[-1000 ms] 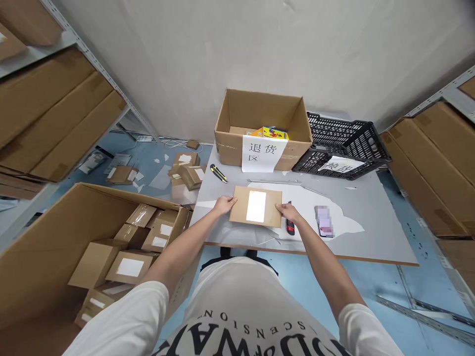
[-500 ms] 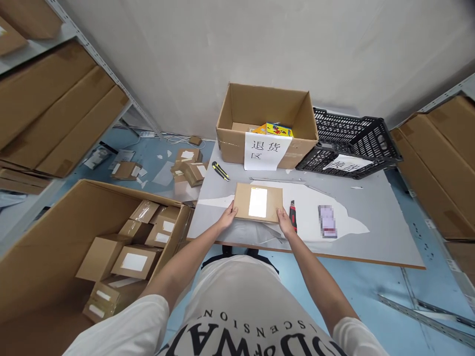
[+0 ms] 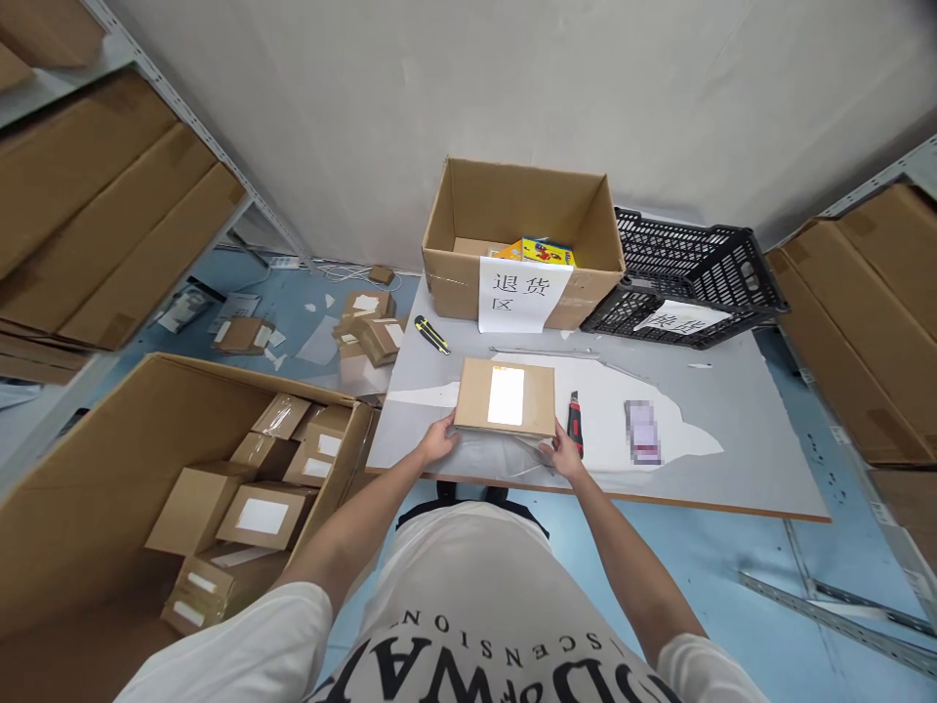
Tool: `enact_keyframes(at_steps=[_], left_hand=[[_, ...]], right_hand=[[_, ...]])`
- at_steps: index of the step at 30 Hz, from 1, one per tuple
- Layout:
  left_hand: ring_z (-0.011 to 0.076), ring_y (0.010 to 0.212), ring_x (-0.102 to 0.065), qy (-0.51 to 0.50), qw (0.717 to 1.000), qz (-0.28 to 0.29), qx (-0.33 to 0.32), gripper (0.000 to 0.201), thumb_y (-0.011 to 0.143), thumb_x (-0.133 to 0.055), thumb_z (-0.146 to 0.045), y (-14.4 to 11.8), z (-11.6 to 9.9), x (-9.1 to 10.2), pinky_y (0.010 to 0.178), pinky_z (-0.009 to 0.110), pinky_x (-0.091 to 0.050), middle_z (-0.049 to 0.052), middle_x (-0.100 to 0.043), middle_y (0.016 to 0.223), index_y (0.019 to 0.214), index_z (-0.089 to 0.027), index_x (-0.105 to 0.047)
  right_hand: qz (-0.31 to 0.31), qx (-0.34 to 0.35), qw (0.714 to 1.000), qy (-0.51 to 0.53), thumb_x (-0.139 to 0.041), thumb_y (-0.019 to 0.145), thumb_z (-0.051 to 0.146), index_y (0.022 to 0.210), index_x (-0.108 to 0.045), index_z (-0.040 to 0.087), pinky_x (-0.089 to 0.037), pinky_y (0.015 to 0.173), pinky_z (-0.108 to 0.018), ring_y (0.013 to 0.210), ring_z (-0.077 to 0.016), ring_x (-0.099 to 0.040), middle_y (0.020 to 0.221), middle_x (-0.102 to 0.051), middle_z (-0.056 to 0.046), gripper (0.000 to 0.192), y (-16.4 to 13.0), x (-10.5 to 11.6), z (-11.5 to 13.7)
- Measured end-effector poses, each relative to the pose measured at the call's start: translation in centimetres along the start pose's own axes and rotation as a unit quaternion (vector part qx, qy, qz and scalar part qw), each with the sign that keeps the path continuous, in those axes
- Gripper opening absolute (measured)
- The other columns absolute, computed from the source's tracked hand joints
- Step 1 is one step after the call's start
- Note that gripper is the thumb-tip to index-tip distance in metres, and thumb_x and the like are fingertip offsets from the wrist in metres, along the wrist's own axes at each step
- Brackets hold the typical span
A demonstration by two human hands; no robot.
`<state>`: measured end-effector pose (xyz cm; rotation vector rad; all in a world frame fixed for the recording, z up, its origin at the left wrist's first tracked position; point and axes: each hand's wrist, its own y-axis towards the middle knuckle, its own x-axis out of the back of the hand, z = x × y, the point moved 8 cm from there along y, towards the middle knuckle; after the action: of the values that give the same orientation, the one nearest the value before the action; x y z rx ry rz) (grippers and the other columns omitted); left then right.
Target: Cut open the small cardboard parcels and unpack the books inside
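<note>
Between my two hands is a small brown cardboard box (image 3: 538,400) with a white label on its upper face. My left hand (image 3: 439,436) grips its near left corner, fingers partly hidden beneath the lower edge. At the near right corner, my right hand (image 3: 563,452) holds the same box, its fingertips reaching under the front. A red and black utility knife (image 3: 575,426) lies just right of the box. Farther back on the left lies a yellow and black utility knife (image 3: 431,335).
On the table (image 3: 761,459), an open carton (image 3: 446,283) with a paper sign stands beside a black plastic crate (image 3: 703,264). A blurred-out purple item (image 3: 643,432) lies at right. Left of me, a large carton (image 3: 80,488) holds several boxes. Shelves with cartons flank both sides.
Both hands have slid lower on the box, from its sides toward the bottom edge. The box's near side now shows more, and the view has shifted slightly.
</note>
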<state>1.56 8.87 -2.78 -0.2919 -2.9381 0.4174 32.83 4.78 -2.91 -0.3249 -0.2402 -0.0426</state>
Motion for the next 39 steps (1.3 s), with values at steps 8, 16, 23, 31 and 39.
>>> enact_keyframes(at_steps=[8,16,23,31,39], left_hand=[[0.0262,0.117,-0.052,0.124,0.991,0.026,-0.052,0.042,0.076,-0.054,-0.036,0.3,-0.9,-0.4,0.103,0.041,-0.036,0.005,-0.062,0.120,0.113,-0.017,-0.062],[0.0222,0.090,-0.064,0.223,0.971,0.001,-0.082,0.036,0.083,-0.048,-0.043,-1.1,-7.4,1.4,0.081,0.030,-0.047,0.003,-0.071,0.087,0.101,-0.017,-0.066],[0.0199,0.079,-0.063,0.304,0.949,-0.032,-0.077,0.042,0.086,-0.043,-0.047,-0.6,-12.4,2.2,0.068,0.023,-0.042,0.003,-0.071,0.077,0.095,-0.017,-0.070],[0.0216,0.084,-0.064,0.341,0.939,-0.047,0.018,0.039,0.082,-0.048,-0.049,0.4,-11.5,2.1,0.066,0.023,-0.042,0.005,-0.073,0.081,0.092,-0.020,-0.073],[0.0217,0.093,-0.065,0.274,0.961,-0.030,-0.003,0.048,0.070,-0.062,-0.051,0.3,-9.9,1.6,0.076,0.023,-0.047,0.001,-0.072,0.098,0.108,-0.022,-0.067]], right_hand=[[0.010,0.035,0.993,-0.115,-0.054,0.077,0.030,0.116,-0.056,0.018,-0.048,0.088,-0.039,0.090,-0.0220,-0.065,0.101,-0.070,-0.007,0.041,-0.2,-0.6,2.8],[0.038,0.100,0.983,-0.148,-0.052,0.080,0.039,0.103,-0.062,0.019,-0.049,0.085,-0.036,0.096,-0.0232,-0.064,0.103,-0.069,-0.007,0.032,0.0,1.3,7.5],[0.010,0.070,0.948,-0.309,-0.041,0.083,0.053,0.074,-0.066,0.018,-0.042,0.060,-0.026,0.066,-0.0201,-0.062,0.067,-0.068,-0.005,0.043,0.5,3.3,12.1],[0.029,-0.001,0.952,-0.305,-0.041,0.082,0.054,0.056,-0.061,0.019,-0.041,0.062,-0.025,0.064,-0.0183,-0.062,0.062,-0.067,-0.004,0.048,2.3,2.6,10.7],[0.016,-0.010,0.955,-0.295,-0.041,0.081,0.059,0.066,-0.068,0.018,-0.043,0.061,-0.024,0.066,-0.0182,-0.064,0.065,-0.070,-0.005,0.051,3.4,2.7,10.0]])
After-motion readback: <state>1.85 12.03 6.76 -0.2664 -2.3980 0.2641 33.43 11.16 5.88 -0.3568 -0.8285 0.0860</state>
